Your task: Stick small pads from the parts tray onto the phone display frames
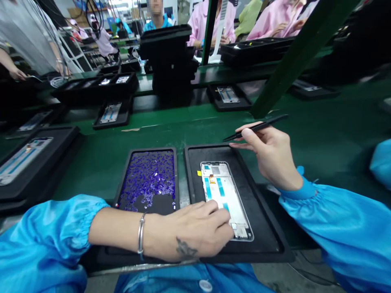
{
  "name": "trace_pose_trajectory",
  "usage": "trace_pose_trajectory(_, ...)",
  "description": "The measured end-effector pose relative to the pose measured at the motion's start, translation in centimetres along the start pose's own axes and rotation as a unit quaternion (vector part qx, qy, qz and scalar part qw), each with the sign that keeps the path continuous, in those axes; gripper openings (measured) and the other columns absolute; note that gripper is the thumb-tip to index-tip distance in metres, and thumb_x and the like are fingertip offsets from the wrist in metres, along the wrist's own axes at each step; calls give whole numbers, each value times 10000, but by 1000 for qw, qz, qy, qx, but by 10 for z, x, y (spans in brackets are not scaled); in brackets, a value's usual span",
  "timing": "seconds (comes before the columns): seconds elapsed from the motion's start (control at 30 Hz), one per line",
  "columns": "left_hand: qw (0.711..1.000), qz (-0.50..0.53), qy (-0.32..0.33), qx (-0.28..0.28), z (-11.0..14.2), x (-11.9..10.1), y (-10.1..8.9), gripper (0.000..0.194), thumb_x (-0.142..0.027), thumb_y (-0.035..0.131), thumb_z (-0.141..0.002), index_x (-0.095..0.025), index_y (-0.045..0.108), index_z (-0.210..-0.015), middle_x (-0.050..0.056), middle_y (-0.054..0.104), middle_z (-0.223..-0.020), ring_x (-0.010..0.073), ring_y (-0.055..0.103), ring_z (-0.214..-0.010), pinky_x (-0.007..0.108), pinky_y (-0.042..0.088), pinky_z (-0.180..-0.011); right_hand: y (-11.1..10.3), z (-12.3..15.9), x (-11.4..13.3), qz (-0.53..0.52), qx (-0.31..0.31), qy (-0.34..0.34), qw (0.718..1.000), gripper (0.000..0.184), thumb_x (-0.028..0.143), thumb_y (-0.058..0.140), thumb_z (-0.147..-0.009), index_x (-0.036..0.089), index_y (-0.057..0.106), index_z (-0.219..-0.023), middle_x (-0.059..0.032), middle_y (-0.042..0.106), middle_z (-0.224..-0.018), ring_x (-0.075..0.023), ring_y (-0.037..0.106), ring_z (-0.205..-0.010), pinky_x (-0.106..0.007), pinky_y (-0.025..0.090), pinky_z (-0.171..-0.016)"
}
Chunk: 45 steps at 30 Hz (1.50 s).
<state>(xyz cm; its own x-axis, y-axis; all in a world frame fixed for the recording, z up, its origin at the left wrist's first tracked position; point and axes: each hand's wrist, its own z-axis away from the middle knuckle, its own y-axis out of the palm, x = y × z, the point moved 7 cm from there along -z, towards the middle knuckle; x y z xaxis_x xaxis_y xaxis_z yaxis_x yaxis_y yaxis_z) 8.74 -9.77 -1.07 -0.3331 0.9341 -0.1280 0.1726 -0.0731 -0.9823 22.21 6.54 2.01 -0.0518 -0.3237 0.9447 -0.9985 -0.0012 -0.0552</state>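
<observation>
Black foam-like material forms the stacked trays (65,140) at the near left, the upper one bearing a phone mid-frame (24,158) with blue strips. Farther back and a little right, a smaller tray (124,116) carries another frame (110,112) on the green counter (195,126).

Next, left of centre, comes a parts tray (176,162) strewn with tiny purple-edged pieces (155,179), sparser toward its near end. The person's left hand (189,232), with a silver bracelet (141,236) at the wrist, reaches rightward across the near side. Its fingers bend over the left long edge of the silver phone mid-frame (233,191), toward the near end; their tips are hidden, so whether they pinch it or merely rest there cannot be told.

That frame lies flat in a larger tray (259,219), just right of the parts tray. Its long axis runs from far to near, the near end slanting right. Blue strips (220,187) line its face, and a small yellow tab (199,173) juts out at the far left edge.

Beyond the frame's far end, the black tweezers (259,127) point left, tips apart from the frame near the tray's far rim. The right hand (271,156) grasps them between thumb and fingers. From those tips the frame lies toward the near side, its far end slightly left; the left hand is clearly the nearer of the two to it.
</observation>
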Motion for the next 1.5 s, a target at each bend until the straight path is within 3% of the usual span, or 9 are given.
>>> trace_pose_trajectory(0.17,997,-4,66,-31,9,-17,-7,322,-507,463,-959,-188,484,-926,29,493,-845,180,415,-724,315,324,-590,-9,-2,14,-31,-41,-30,998,255,360,710,-788,129,647,-876,-68,618,-927,-133,642,-813,-289,631,-723)
trace_pose_trajectory(0.27,997,-39,64,-13,12,-20,-6,199,-367,501,-951,-171,490,-921,15,500,-789,170,440,-704,327,322,-588,-17,-3,25,-44,-72,-51,995,266,362,716,-773,125,640,-867,-51,615,-918,-124,640,-801,-295,634,-710)
trace_pose_trajectory(0.4,996,-86,32,-2,7,-2,-7,118,-212,441,-968,-154,498,-883,13,542,-774,158,472,-704,322,352,-617,-27,-5,35,-56,-98,-73,991,268,366,719,-768,125,650,-861,-44,608,-905,-113,631,-764,-304,634,-704)
trace_pose_trajectory(0.63,992,-118,-43,1,-9,73,-16,123,-266,546,-929,-154,501,-953,54,596,-906,188,530,-814,307,413,-696,-45,-10,42,-67,-131,-96,984,249,342,728,-758,117,663,-843,-59,617,-895,-130,640,-772,-305,632,-699)
trace_pose_trajectory(0.8,987,-121,-103,-21,1,132,-33,162,-316,463,-982,-158,482,-1013,65,574,-937,187,529,-839,311,430,-751,-50,-11,41,-68,-134,-99,984,261,351,738,-751,118,669,-847,-64,623,-891,-136,645,-772,-314,630,-707)
trace_pose_trajectory(0.97,975,-124,-182,-32,14,206,-46,156,-285,503,-973,-142,533,-1027,54,591,-974,173,565,-909,319,477,-812,-45,-9,43,-64,-129,-89,986,283,374,746,-742,119,668,-837,-58,620,-880,-134,647,-765,-300,629,-705)
trace_pose_trajectory(1.2,944,-154,-289,-26,17,309,-45,333,-354,573,-947,-145,567,-1207,90,593,-1181,198,611,-1014,402,541,-862,-41,-8,38,-57,-123,-56,989,330,408,765,-711,123,667,-845,-56,633,-905,-137,653,-777,-282,630,-705)
trace_pose_trajectory(1.33,935,-175,-307,-5,22,336,-49,339,-354,575,-946,-145,565,-1213,91,591,-1190,201,610,-1021,405,541,-865,-37,-7,33,-53,-114,-35,991,361,431,772,-700,120,671,-853,-63,641,-913,-150,662,-792,-277,630,-700)
trace_pose_trajectory(1.5,937,-217,-274,4,-1,336,-69,351,-354,576,-945,-148,558,-1228,97,577,-1222,216,597,-1062,429,527,-896,-20,2,29,-36,-67,-10,997,364,433,753,-723,119,674,-890,-55,648,-898,-145,671,-780,-250,620,-703)
